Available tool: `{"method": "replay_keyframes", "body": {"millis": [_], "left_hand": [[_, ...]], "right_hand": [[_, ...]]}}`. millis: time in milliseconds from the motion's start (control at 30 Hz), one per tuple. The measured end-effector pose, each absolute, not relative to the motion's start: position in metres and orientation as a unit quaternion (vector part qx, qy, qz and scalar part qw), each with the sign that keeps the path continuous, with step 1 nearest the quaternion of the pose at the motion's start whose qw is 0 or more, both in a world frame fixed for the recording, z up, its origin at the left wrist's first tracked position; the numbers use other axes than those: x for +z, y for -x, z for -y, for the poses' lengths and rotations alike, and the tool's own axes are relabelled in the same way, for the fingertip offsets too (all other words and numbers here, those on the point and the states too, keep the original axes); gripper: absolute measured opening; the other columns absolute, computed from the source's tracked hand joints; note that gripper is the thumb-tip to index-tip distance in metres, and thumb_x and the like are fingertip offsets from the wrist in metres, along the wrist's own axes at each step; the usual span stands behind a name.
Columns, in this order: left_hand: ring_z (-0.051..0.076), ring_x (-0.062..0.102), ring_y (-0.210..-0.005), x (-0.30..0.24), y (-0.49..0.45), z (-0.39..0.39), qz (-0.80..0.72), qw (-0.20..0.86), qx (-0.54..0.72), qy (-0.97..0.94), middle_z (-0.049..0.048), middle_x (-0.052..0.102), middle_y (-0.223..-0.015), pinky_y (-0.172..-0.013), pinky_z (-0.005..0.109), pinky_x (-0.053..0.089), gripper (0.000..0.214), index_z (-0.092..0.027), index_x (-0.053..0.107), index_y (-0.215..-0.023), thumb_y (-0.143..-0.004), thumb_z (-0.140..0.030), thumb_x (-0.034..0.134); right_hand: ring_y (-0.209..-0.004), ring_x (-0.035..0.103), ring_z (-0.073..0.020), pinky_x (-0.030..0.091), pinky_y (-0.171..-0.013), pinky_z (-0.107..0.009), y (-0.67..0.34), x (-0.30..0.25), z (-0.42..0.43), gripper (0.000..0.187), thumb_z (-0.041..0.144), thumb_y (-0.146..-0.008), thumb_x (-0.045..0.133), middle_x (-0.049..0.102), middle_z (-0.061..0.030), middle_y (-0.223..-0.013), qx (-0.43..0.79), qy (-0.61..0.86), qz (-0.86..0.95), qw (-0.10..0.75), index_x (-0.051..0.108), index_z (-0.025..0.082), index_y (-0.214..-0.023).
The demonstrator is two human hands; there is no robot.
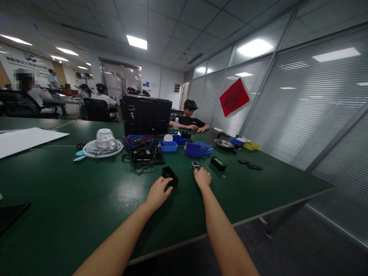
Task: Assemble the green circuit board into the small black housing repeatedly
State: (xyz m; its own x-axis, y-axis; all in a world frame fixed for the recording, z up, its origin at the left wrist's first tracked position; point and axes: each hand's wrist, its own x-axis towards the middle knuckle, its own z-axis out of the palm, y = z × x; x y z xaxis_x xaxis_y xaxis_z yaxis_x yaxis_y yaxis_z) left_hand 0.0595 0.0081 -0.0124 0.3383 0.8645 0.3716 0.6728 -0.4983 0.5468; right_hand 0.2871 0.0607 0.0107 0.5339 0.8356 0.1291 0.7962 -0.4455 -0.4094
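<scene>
My left hand [157,194] grips the near end of a small black open-topped box [169,173], its thumb and fingers closed on the rim; the box rests on the green tabletop [120,203]. To the right, my right hand [202,178] has its fingers closed on a small device with a little screen [195,165], perhaps a circuit module; the fingers hide its near part. Just beyond that hand lies a black oblong case with a greenish top [219,163]. A small pale ring [223,176] lies near the case.
Blue bins [168,146], a tangle of cables, a black power unit [142,154] and a white fan [104,145] stand farther back. A metal bowl [224,144] and flat black pieces [254,167] are to the right. Behind a large black monitor [146,114], a person [190,119] sits.
</scene>
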Motion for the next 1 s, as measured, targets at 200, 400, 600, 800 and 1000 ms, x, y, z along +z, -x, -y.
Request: {"method": "replay_keyframes", "body": {"millis": [200,400,600,800,1000], "left_hand": [[0.016,0.053,-0.089,-0.012,-0.061,-0.007,-0.481,0.157,0.305,-0.807,0.0027,0.052,-0.097,-0.082,0.027,0.041,0.036,-0.026,0.051,-0.115,-0.079,-0.026,0.048],[0.016,0.054,-0.088,-0.014,-0.060,-0.007,-0.480,0.150,0.306,-0.808,0.0027,0.051,-0.099,-0.080,0.027,0.041,0.037,-0.027,0.050,-0.115,-0.078,-0.025,0.048],[0.015,0.053,-0.089,-0.014,-0.060,-0.007,-0.480,0.157,0.315,-0.803,0.0032,0.049,-0.102,-0.082,0.027,0.040,0.039,-0.026,0.048,-0.117,-0.078,-0.024,0.048],[0.015,0.053,-0.088,-0.014,-0.060,-0.007,-0.476,0.163,0.320,-0.803,0.0028,0.050,-0.100,-0.081,0.027,0.041,0.037,-0.026,0.050,-0.115,-0.078,-0.023,0.048],[0.015,0.053,-0.088,-0.013,-0.061,-0.007,-0.479,0.167,0.321,-0.800,0.0027,0.051,-0.100,-0.083,0.027,0.040,0.037,-0.026,0.051,-0.113,-0.076,-0.021,0.049]], "right_hand": [[-0.098,0.053,-0.0287,0.038,-0.078,-0.041,-0.283,0.010,-0.061,0.033,0.035,-0.080,0.045,0.059,-0.0182,-0.102,0.045,0.844,0.487,0.222,0.049,0.013,-0.105],[-0.101,0.051,-0.0242,0.039,-0.078,-0.036,-0.275,0.014,-0.053,0.032,0.030,-0.077,0.052,0.053,-0.0123,-0.111,-0.020,0.818,0.525,0.235,0.045,0.019,-0.105],[-0.103,0.050,-0.0271,0.039,-0.078,-0.037,-0.289,0.015,-0.056,0.039,0.040,-0.085,0.034,0.055,-0.0175,-0.110,0.007,0.834,0.491,0.251,0.050,0.014,-0.109],[-0.093,0.057,-0.0255,0.040,-0.074,-0.035,-0.287,0.010,-0.059,0.031,0.041,-0.082,0.043,0.060,-0.0161,-0.099,0.042,0.816,0.544,0.190,0.055,0.015,-0.094],[-0.085,0.059,-0.0216,0.039,-0.068,-0.029,-0.273,0.012,-0.050,0.035,0.045,-0.073,0.057,0.062,-0.0087,-0.091,0.029,0.784,0.580,0.221,0.047,0.019,-0.094]]}}
